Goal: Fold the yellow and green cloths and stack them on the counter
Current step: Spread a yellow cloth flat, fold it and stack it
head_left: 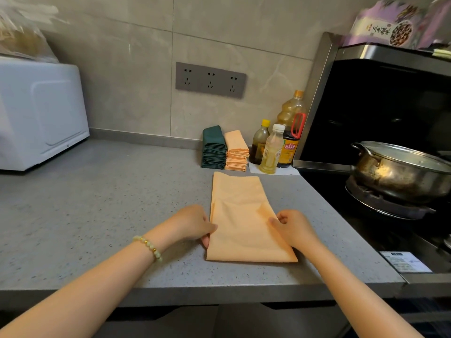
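Both long edges of the yellow cloth (244,215) on the counter (109,203) are pinched, one by the left hand (195,223), the other by the right hand (294,228)

The purple bag (385,25) on top of the hood (380,53) has big Chinese words (too blurry to read). The dark bottle (290,150) at the back right corner of the counter (122,203) has Chinese words on its yellow label, and the white sticker (406,264) on the stove (361,237) has tiny, unreadable print.
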Available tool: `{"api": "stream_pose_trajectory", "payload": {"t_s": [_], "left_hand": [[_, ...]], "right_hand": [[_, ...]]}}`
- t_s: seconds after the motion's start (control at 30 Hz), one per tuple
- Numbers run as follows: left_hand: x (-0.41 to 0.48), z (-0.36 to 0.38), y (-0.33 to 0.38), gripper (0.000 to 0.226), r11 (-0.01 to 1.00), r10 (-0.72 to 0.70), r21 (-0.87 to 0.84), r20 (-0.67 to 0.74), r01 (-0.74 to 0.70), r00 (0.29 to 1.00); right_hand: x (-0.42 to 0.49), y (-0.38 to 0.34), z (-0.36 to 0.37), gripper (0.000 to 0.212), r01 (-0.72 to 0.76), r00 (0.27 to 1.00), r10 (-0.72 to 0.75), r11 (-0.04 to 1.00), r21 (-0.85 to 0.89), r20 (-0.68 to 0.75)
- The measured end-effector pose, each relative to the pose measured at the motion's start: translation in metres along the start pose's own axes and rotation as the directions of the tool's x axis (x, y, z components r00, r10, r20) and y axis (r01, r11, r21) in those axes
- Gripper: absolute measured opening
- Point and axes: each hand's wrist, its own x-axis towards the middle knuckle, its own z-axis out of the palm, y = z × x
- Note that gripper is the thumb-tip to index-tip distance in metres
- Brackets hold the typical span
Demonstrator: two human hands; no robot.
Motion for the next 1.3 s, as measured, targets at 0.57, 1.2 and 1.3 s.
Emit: {"api": "stream_pose_trajectory", "payload": {"t_s": [0.57, 1.2, 1.3], "left_hand": [[0.023, 0.035, 0.037, 0.066, 0.85, 0.273, 0.484, -0.065, -0.209, 0.96], [0.017, 0.058, 0.009, 0.072, 0.882, 0.209, 0.446, -0.079, -0.153, 0.975], [0.014, 0.056, 0.007, 0.096, 0.904, 0.152, 0.414, -0.074, -0.108, 0.986]], "right_hand": [[0.002, -0.007, 0.001, 0.011, 0.009, 1.0, -0.009, 0.997, -0.079, 0.003], [-0.022, -0.013, 0.039, 0.055, 0.389, 0.906, -0.301, 0.868, -0.309, 0.297], [-0.016, -0.001, 0.029, 0.056, 0.38, 0.907, -0.285, 0.873, -0.306, 0.311]]}}
